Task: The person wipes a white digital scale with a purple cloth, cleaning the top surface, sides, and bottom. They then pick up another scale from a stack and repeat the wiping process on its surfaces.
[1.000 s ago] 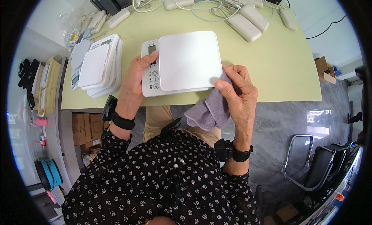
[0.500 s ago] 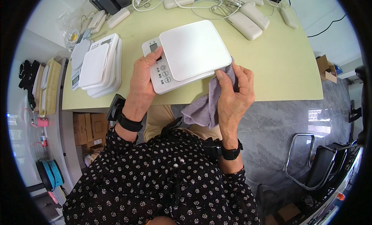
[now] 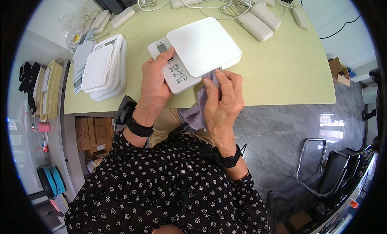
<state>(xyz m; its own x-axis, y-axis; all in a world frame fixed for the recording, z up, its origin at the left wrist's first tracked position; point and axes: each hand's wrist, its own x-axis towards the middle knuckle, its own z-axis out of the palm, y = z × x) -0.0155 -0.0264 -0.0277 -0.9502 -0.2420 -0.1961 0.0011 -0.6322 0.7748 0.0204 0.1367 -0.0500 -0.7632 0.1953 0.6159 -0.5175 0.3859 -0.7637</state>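
Observation:
A white digital kitchen scale (image 3: 203, 46) is held tilted over the front part of the table. My left hand (image 3: 155, 78) grips its control-panel end, the thumb lying on top beside the small display and the fingers hidden underneath. My right hand (image 3: 225, 97) pinches a purple-grey cloth (image 3: 196, 113) against the scale's near side edge. Much of the cloth hangs down below that hand, past the table's front edge.
On the left of the pale green table (image 3: 290, 72) stand several stacked white scales (image 3: 100, 70). White power banks (image 3: 254, 26) and tangled cables (image 3: 225, 4) lie along the back. A black chair (image 3: 334, 173) stands on the floor at the right.
My right hand has slid left with the cloth along the scale's near edge, from its right corner toward the middle. The scale has turned slightly, and my left hand has shifted a little right.

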